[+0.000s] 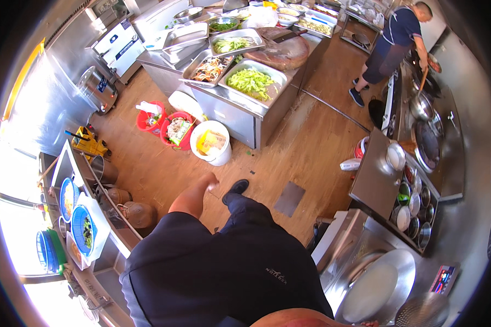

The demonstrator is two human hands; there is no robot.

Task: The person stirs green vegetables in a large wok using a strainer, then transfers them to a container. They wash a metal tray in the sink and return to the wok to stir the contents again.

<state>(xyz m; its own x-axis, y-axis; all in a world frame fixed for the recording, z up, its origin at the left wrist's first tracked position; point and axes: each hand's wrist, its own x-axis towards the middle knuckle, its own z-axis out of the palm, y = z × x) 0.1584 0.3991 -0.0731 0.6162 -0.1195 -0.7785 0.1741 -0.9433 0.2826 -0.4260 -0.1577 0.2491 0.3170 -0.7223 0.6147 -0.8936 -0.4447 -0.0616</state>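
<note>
My left hand (211,182) hangs in front of me over the wooden-look floor, blurred, with no object visible in it. Nearest to it are my black shoe (236,189) and a white bucket (221,157) holding food scraps and something yellow. Only a sliver of fingers, apparently my right hand (370,323), shows at the bottom edge; the rest is cut off. Beside those fingers sit a large wok (403,265) with pale, cloudy liquid and a perforated strainer (423,311). Whether the fingers grip anything is hidden.
A steel counter (233,110) ahead carries trays of cut vegetables (251,83) and a cleaver (288,36) on a round chopping block (276,53). Red buckets (150,122) stand by it. Blue baskets (83,231) are left. A co-worker (397,41) cooks at the stove, back right.
</note>
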